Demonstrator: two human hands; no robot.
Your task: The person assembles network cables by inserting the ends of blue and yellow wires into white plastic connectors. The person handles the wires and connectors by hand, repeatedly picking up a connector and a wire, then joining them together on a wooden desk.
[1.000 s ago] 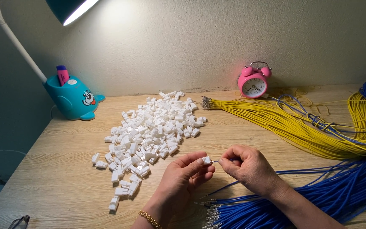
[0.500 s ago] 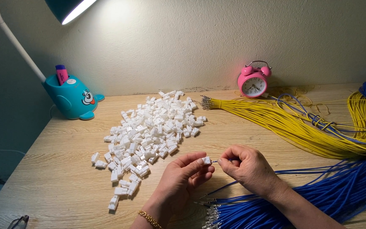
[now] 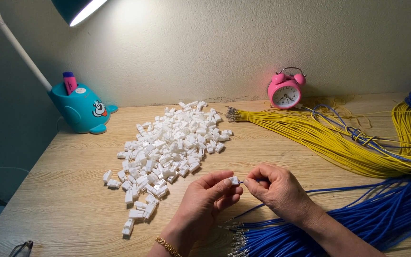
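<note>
At the near edge of a wooden desk [image 3: 63, 190], a person's left hand [image 3: 205, 202] pinches a small white plastic connector housing [image 3: 234, 180] between thumb and fingertips, while the right hand [image 3: 277, 190], closed on the tip of a blue wire [image 3: 338, 189], holds it just to the housing's right, end-on to it. The wire runs away rightward toward the bundle of blue wires [image 3: 357, 223]. Beyond lie a heap of white housings [image 3: 167, 147], yellow wires [image 3: 319, 138], a pink alarm clock [image 3: 285, 91] and a teal lamp base [image 3: 79, 109].
</note>
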